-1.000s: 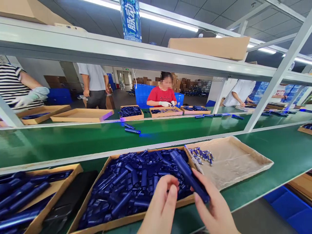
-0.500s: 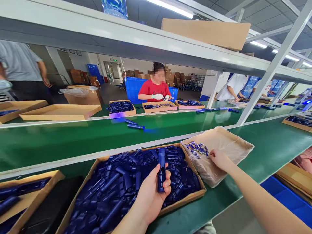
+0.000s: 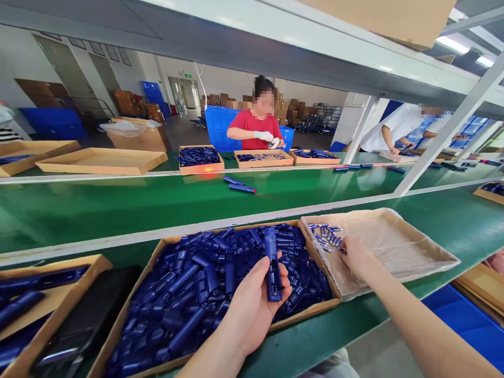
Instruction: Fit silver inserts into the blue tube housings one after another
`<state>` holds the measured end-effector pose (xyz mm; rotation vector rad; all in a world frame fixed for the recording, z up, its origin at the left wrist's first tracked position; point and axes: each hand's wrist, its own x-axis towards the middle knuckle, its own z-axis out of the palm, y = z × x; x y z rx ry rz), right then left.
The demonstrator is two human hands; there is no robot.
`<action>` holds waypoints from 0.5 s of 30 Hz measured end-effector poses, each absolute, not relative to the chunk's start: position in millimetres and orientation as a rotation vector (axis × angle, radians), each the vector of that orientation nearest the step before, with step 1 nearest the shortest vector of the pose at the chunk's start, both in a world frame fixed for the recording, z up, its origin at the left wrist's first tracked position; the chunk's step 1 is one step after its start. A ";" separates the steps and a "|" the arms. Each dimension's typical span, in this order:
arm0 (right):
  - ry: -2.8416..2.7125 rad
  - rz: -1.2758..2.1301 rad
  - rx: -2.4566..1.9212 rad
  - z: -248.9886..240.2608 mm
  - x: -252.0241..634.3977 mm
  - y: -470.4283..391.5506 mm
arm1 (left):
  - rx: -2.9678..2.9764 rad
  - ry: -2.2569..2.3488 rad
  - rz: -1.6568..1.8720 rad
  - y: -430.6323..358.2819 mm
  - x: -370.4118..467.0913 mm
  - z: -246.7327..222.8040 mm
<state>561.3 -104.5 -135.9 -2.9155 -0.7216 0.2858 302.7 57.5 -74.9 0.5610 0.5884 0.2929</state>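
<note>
Upright in my left hand (image 3: 255, 307) is a dark blue cylindrical housing (image 3: 271, 262) with an opening in its side, my fingers wrapped round it. Beneath and around it lies a cardboard tray (image 3: 336, 295) heaped with blue plastic parts (image 3: 185, 283). My right hand (image 3: 356, 257) reaches into a shallow, plastic-lined tray (image 3: 409, 247), at the right edge of a small group of blue and silver cylinders (image 3: 323, 236). Its fingertips are pressed together on something small and dark that I cannot make out.
A black case (image 3: 90, 315) and a cardboard tray of blue housings (image 3: 96, 262) are at the left. Two blue tubes (image 3: 240, 186) lie on the green belt (image 3: 157, 202). Across it, a person in red (image 3: 255, 126) works behind more trays. A white post (image 3: 444, 126) slants at the right.
The view has shifted. My right fingers have closed at the small cylinders, and the lit end of a tube on the belt has turned from blue to red. My left hand still holds the housing.
</note>
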 end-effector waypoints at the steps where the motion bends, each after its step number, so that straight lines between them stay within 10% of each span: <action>1: -0.711 0.285 -2.930 -136.3 558.9 -106.0 | 0.564 0.571 0.300 57.2 302.7 -75.2; 10: -0.709 0.145 -2.792 -103.4 518.2 -112.5 | 0.540 0.440 0.315 57.7 303.5 -81.2; 15: -1.293 -0.099 -1.948 -71.1 430.3 -82.4 | 0.568 0.328 0.335 56.4 303.4 -83.5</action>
